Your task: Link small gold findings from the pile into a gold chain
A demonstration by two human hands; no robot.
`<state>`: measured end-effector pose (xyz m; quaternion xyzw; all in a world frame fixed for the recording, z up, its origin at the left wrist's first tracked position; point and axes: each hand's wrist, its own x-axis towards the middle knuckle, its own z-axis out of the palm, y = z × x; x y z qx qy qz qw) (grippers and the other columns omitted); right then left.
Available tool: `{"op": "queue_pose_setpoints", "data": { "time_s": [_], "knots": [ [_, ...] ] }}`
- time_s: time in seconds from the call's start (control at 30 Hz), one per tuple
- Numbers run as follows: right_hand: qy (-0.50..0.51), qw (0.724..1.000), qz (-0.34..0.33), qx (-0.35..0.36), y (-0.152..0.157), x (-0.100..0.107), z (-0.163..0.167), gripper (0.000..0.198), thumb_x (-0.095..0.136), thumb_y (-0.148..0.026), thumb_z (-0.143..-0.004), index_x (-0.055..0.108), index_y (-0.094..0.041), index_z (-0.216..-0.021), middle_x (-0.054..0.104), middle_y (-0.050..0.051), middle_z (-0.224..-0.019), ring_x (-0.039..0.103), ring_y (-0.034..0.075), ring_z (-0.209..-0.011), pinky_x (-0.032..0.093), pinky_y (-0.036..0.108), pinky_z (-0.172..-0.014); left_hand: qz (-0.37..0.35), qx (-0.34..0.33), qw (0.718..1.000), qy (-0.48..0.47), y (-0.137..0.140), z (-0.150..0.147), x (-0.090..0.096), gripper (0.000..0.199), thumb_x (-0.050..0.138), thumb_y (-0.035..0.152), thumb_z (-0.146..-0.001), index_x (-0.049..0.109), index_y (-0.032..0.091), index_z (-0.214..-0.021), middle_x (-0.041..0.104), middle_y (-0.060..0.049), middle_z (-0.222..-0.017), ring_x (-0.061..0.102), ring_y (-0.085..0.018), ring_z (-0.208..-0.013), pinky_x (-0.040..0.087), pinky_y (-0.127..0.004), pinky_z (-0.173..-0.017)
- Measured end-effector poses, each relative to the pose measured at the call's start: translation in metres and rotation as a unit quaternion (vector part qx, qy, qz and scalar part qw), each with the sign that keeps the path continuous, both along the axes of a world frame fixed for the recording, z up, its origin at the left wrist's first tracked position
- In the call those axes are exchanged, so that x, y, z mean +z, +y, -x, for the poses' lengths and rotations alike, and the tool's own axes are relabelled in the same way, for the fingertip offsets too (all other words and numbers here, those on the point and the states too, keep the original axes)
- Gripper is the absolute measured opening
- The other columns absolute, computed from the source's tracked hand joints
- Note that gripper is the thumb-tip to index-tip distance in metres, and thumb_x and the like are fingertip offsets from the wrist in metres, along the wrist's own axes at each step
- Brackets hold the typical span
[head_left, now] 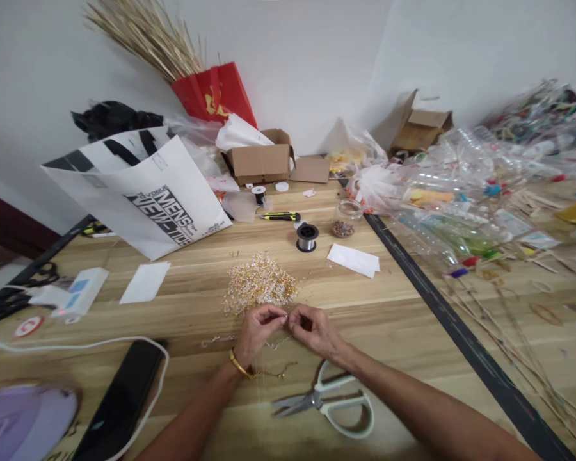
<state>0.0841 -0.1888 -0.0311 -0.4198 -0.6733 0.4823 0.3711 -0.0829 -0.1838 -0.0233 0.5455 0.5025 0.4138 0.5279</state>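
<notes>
My left hand (258, 330) and my right hand (317, 330) meet fingertip to fingertip just in front of a loose pile of gold and clear beads (259, 282). Each is closed in a pinch. A tiny pale thing shows between the fingertips, too small to name. Below the hands lies a short strand of clear beads (278, 344), partly hidden. A gold chain (278, 372) lies near my left wrist, which wears a gold bangle (239, 363). Under my right forearm rest scissors (324, 402) with pale handles, blades pointing left.
Behind the beads stand a wire spool (307, 237), a yellow-black utility knife (281, 216) and a glass jar (344, 224). White paper (354, 260) lies right of them. A phone (122, 400) and power strip (81, 293) are left; plastic bottles (441, 237) crowd the right.
</notes>
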Motion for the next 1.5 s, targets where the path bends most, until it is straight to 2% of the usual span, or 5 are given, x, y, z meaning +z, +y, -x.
{"op": "queue_pose_setpoints", "data": {
  "time_s": [0.87, 1.03, 1.27, 1.4, 1.5],
  "knots": [
    [-0.005, 1.0, 0.01, -0.011, 0.0, 0.005, 0.0, 0.01, 0.055, -0.02, -0.076, 0.055, -0.015, -0.069, 0.049, -0.003, -0.057, 0.04, 0.008, -0.05, 0.03, 0.019, -0.047, 0.022, -0.011, 1.0, -0.005, 0.0, 0.0, 0.004, 0.013, 0.067, 0.024, -0.067, 0.064, 0.012, -0.071, 0.066, -0.002, -0.067, 0.059, -0.013, -0.064, 0.047, -0.024, -0.063],
    [0.013, 0.999, 0.025, -0.027, 0.002, 0.007, -0.002, 0.012, 0.054, -0.024, -0.078, 0.055, -0.014, -0.071, 0.047, -0.003, -0.057, 0.039, 0.008, -0.051, 0.03, 0.019, -0.047, -0.046, -0.015, 0.997, 0.058, -0.006, -0.003, 0.007, 0.009, 0.064, 0.021, -0.071, 0.061, 0.014, -0.074, 0.064, -0.003, -0.071, 0.058, -0.014, -0.066, 0.046, -0.024, -0.063],
    [0.053, 0.997, 0.039, -0.034, 0.004, -0.001, -0.002, 0.017, 0.054, -0.029, -0.08, 0.052, -0.015, -0.072, 0.046, -0.004, -0.057, 0.04, 0.009, -0.052, 0.032, 0.02, -0.048, -0.292, -0.132, 0.911, 0.26, -0.021, -0.01, 0.015, 0.009, 0.061, 0.015, -0.076, 0.062, 0.015, -0.067, 0.06, -0.004, -0.07, 0.052, -0.016, -0.075, 0.043, -0.029, -0.07],
    [0.063, 0.996, 0.047, -0.031, 0.004, -0.001, -0.001, 0.017, 0.054, -0.03, -0.08, 0.051, -0.015, -0.071, 0.045, -0.004, -0.057, 0.04, 0.008, -0.052, 0.032, 0.02, -0.048, -0.336, -0.194, 0.853, 0.348, -0.027, -0.011, 0.013, 0.011, 0.054, 0.018, -0.083, 0.063, 0.016, -0.076, 0.059, -0.005, -0.079, 0.049, -0.018, -0.083, 0.043, -0.032, -0.077],
    [0.065, 0.996, 0.048, -0.028, 0.004, 0.001, -0.001, 0.016, 0.053, -0.029, -0.08, 0.051, -0.015, -0.071, 0.045, -0.004, -0.056, 0.04, 0.008, -0.052, 0.032, 0.02, -0.048, -0.329, -0.208, 0.834, 0.391, -0.029, -0.011, 0.01, 0.011, 0.053, 0.019, -0.084, 0.062, 0.017, -0.08, 0.059, -0.005, -0.082, 0.049, -0.02, -0.087, 0.043, -0.034, -0.079]
  ]
}}
